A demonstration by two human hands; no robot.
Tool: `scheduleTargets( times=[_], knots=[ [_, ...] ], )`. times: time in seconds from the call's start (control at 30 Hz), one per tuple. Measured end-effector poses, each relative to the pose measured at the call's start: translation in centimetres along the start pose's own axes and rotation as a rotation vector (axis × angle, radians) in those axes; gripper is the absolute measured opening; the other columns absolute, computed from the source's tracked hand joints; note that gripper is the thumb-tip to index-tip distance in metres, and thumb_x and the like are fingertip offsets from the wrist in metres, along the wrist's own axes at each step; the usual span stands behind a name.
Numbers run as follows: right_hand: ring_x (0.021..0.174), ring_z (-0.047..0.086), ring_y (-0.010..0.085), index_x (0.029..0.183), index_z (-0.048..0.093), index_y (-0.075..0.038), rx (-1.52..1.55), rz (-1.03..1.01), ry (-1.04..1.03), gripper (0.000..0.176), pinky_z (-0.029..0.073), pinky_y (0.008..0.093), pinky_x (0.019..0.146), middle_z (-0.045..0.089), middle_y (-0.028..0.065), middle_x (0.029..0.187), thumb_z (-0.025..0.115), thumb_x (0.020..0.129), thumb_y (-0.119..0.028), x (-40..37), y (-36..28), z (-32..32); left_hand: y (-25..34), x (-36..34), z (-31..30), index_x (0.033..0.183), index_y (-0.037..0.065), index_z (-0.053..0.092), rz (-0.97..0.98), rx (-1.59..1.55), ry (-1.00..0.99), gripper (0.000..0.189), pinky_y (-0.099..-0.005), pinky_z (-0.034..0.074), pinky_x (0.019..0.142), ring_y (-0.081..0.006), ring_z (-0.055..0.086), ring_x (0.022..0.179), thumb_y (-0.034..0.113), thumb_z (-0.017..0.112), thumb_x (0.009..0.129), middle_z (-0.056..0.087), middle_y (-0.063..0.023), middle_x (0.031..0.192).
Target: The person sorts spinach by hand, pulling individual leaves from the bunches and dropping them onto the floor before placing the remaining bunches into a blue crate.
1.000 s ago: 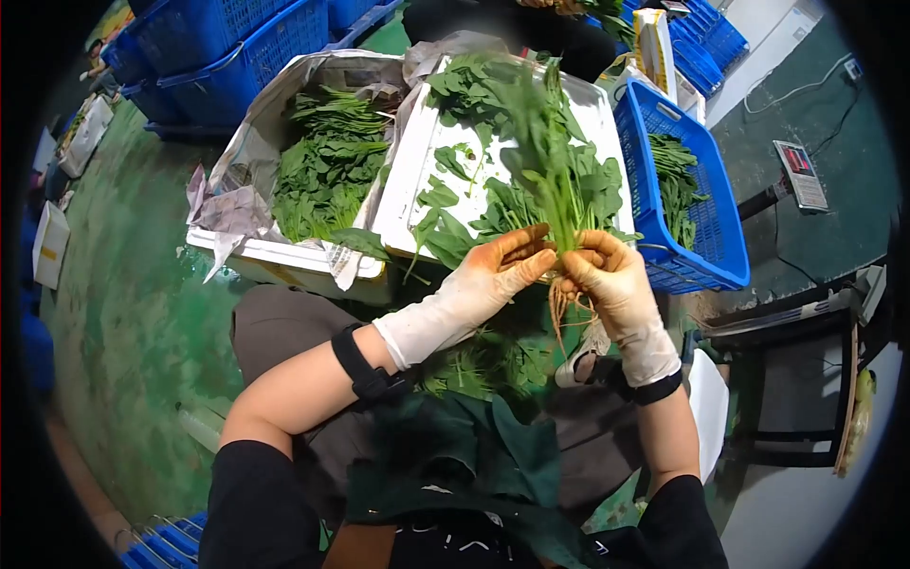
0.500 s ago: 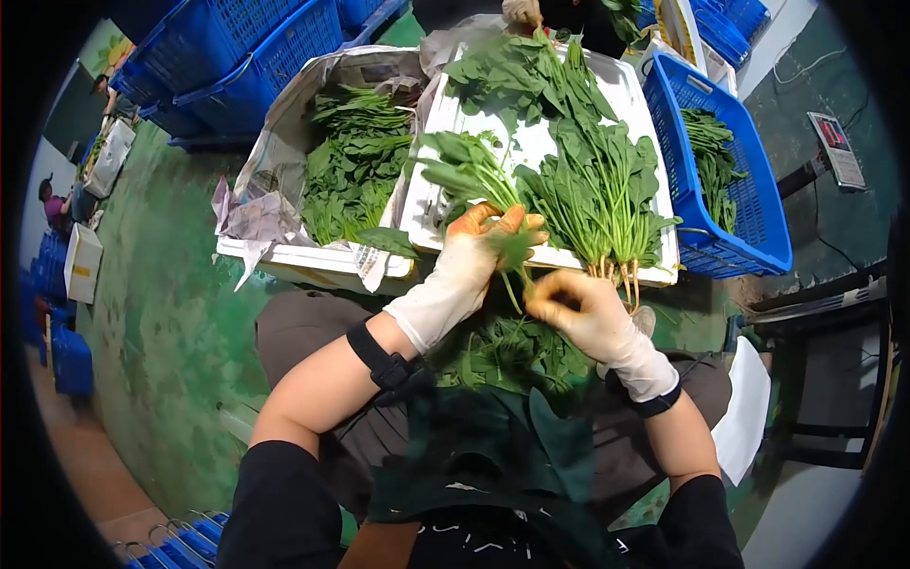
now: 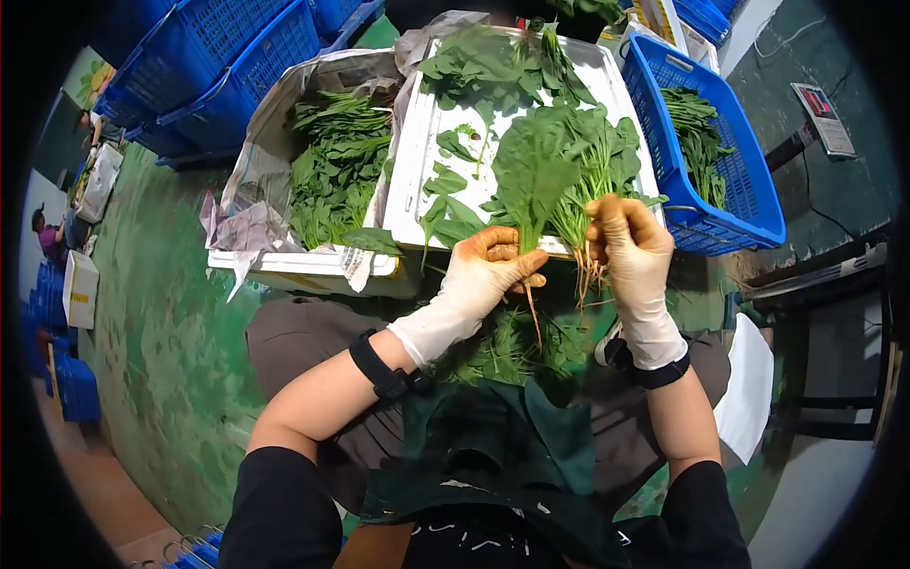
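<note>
My left hand (image 3: 488,280), in a stained white glove, is closed round the stems of a spinach plant (image 3: 533,180). Its broad leaves point up over the white foam lid (image 3: 408,204), and its thin pinkish root hangs below my fingers. My right hand (image 3: 633,242), gloved too, is closed with curled fingertips beside the rooted stems of a spinach pile (image 3: 599,156) at the lid's right. Whatever is between those fingertips is hidden. Loose leaves (image 3: 455,218) lie on the lid's left part. More greens (image 3: 512,351) lie below my hands, over my lap.
A paper-lined foam box (image 3: 270,261) of trimmed greens stands left. On the right is a blue basket (image 3: 739,223) with greens, near a scale (image 3: 823,119). Blue crates (image 3: 209,57) are stacked back left. A person (image 3: 47,232) is at the far left.
My left hand now holds an upright rooted plant; before, it held stems with leaves pointing left. My right hand has moved up and right to the pile. The view has shifted slightly.
</note>
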State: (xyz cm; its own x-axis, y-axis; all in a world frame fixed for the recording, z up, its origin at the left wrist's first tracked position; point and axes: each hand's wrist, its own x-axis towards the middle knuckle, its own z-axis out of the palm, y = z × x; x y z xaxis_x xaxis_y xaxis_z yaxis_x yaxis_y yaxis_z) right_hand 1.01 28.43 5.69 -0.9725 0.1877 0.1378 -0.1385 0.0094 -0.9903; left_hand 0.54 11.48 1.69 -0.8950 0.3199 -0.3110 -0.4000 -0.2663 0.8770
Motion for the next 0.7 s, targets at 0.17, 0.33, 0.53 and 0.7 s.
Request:
scheduleTargets(
  times=[0.17,0.33,0.53,0.7],
  knots=[
    [0.075,0.062,0.0147,0.091,0.066,0.001,-0.716,0.143,-0.54,0.045,0.048,0.0263,0.068,0.066,0.0121,0.08,0.074,0.069,-0.037,0.3,-0.6,-1.6,0.2,0.4,0.0,0.096,-0.002,0.055,0.014,0.087,0.048,0.034,-0.0202,0.048,0.057,-0.008,0.058,0.063,0.015,0.074,0.073,0.063,-0.004,0.075],
    [0.064,0.056,0.0105,0.078,0.066,0.001,-0.589,0.14,-0.321,0.038,0.045,0.0251,0.059,0.063,0.0072,0.069,0.072,0.071,-0.036,-0.2,0.7,0.3,-0.4,-0.1,0.5,0.101,-0.004,0.051,0.043,0.185,-0.048,0.035,-0.024,0.051,0.064,-0.016,0.063,0.071,0.011,0.071,0.076,0.063,-0.008,0.084],
    [0.055,0.051,0.0058,0.074,0.066,0.002,-0.243,0.297,-0.116,0.032,0.04,0.0196,0.052,0.061,0.0019,0.061,0.069,0.079,-0.029,-0.4,1.5,0.3,-0.2,0.3,0.2,0.106,-0.001,0.046,-0.081,-0.076,-0.133,0.036,-0.0239,0.052,0.071,-0.0182,0.063,0.087,0.015,0.066,0.081,0.061,-0.0108,0.093],
    [0.066,0.059,0.0098,0.08,0.067,0.002,0.197,0.02,0.127,0.032,0.047,0.0216,0.062,0.065,0.0072,0.071,0.069,0.078,-0.03,-1.4,1.5,0.7,0.0,2.2,-1.1,0.097,0.002,0.046,-0.023,-0.355,0.151,0.027,-0.0281,0.054,0.07,-0.0194,0.063,0.079,0.018,0.063,0.083,0.061,-0.0114,0.095]
  ],
)
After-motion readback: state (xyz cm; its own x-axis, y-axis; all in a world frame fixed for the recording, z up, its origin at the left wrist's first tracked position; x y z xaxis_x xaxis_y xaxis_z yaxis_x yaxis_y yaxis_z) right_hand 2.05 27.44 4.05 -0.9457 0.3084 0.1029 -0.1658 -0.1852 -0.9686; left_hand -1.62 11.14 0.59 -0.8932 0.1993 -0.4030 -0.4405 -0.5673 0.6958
